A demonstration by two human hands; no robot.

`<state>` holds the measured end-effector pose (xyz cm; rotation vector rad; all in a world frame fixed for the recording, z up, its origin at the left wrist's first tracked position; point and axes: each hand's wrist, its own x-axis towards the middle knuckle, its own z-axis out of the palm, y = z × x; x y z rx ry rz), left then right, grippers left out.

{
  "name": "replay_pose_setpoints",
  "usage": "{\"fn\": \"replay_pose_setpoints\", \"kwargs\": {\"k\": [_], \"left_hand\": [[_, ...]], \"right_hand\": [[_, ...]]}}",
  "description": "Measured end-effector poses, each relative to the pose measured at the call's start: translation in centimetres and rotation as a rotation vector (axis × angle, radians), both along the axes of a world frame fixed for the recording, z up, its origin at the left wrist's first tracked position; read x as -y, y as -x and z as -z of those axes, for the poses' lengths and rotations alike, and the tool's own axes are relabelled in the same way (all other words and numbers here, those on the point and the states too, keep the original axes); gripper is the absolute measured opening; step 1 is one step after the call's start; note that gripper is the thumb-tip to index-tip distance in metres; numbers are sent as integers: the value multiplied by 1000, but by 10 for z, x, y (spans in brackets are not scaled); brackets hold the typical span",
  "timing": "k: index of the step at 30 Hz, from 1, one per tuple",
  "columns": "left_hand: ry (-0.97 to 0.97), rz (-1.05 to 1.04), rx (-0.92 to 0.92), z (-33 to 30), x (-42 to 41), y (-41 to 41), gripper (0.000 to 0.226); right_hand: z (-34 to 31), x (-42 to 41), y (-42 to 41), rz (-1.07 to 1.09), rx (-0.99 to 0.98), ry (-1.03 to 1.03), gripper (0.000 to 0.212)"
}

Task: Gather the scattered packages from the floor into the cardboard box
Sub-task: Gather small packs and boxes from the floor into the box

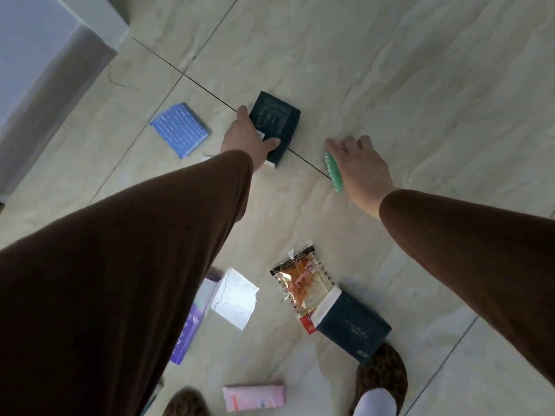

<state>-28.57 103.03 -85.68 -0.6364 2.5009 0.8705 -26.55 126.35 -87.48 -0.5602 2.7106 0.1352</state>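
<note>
1. Blue pack (180, 129): flat, square, ribbed and glossy; it lies on the tiled floor (420, 85) at the far left, just beside your left hand but not touching it.
2. Purple box (187, 325): long and thin, lying near the bottom left, mostly hidden under your left sleeve (120, 280). A silvery square packet (235, 298) rests against its right side.
3. Pink pack (253, 397): soft and oblong, on the floor at the bottom edge, between your two slippers.
4. Left hand (246, 136): closed on the dark green pack (274, 124), thumb across its printed face and fingers along its left edge. The pack is square with pale print; its white bottom edge shows below your wrist. Whether it has left the floor cannot be told.
5. Snack bag (300, 282): clear, with orange contents and a dotted dark border. Its lower end lies under a second dark green pack (353, 324), which touches your patterned right slipper (381, 376).
6. Right hand (360, 163): fingers curled down over a green roll (334, 172), a slim textured cylinder lying along a tile joint. Your palm hides its far side, so a firm grip cannot be confirmed.
7. The box is out of view.
</note>
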Motion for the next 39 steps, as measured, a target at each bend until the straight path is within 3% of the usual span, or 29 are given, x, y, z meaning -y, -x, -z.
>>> {"fn": "replay_pose_setpoints", "kwargs": {"k": [3, 4, 6, 10, 12, 14, 17, 18, 21, 26, 28, 30, 33, 35, 37, 39], "left_hand": [[-49, -93, 67, 9, -7, -5, 103], [-112, -145, 85, 9, -8, -9, 96], [-263, -236, 90, 3, -6, -17, 73], [-398, -360, 25, -29, 34, -29, 42], [-416, -413, 20, -42, 74, -32, 36], [-413, -448, 38, -51, 112, -33, 41], [-433, -514, 60, -45, 146, -32, 47], [-447, -543, 62, -43, 151, -30, 54], [-437, -608, 43, -25, 157, -24, 98], [-378, -608, 48, 32, 164, -10, 119], [-318, -609, 24, 34, 157, -9, 108], [-281, -597, -11, 22, 144, -11, 78], [-356, -642, -60, 13, 130, -12, 58], [-403, -669, -75, 6, 127, -22, 71], [-450, -685, -88, -6, 123, -41, 96], [-525, -692, -66, -20, 116, -64, 101]], "right_hand": [[-5, -1, 4, 23, -61, -111, 30], [-10, -1, 5, 32, -59, -149, 24], [-22, 6, 5, 82, 17, -150, 31], [-45, 55, -9, 417, 462, 309, 35], [-51, 93, -19, 532, 567, 536, 32], [-46, 132, -26, 622, 559, 658, 38], [-11, 178, -40, 833, 593, 741, 77], [-12, 190, -46, 878, 589, 753, 81], [-21, 218, -56, 956, 525, 712, 64], [1, 238, -66, 882, 419, 682, 53], [7, 241, -69, 882, 407, 748, 45], [9, 241, -73, 922, 398, 796, 41], [5, 232, -81, 1050, 483, 914, 51], [-1, 215, -86, 1133, 591, 962, 50], [-11, 189, -89, 1210, 716, 1002, 31], [-25, 154, -96, 1252, 775, 1017, 23]]}}
